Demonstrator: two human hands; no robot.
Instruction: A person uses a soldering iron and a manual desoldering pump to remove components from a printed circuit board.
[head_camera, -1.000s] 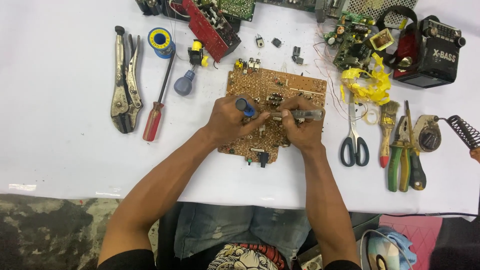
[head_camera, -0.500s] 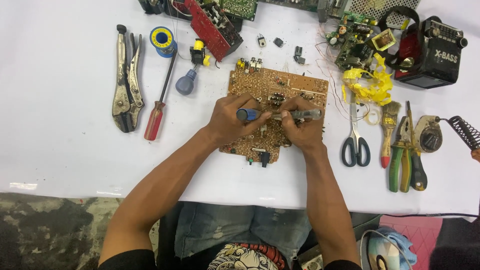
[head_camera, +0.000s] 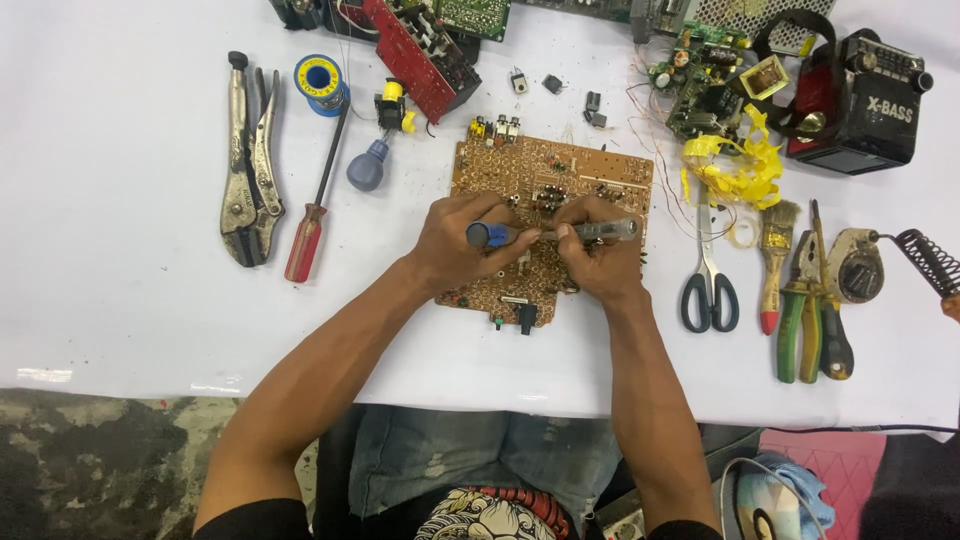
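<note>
Frame centre: brown circuit board (head_camera: 560, 190) flat on white table (head_camera: 120, 300). My left hand (head_camera: 455, 245) fingers clamped on blue-handled tool (head_camera: 490, 236); right hand (head_camera: 600, 262) fingers closed around its clear barrel (head_camera: 610, 230), over the board.

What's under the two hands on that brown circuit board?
The left hand and right hand rest on the brown circuit board, together gripping a blue-tipped, grey-handled tool laid across it. The board lies on the white table. What the tool works on is covered by the fingers.
</note>
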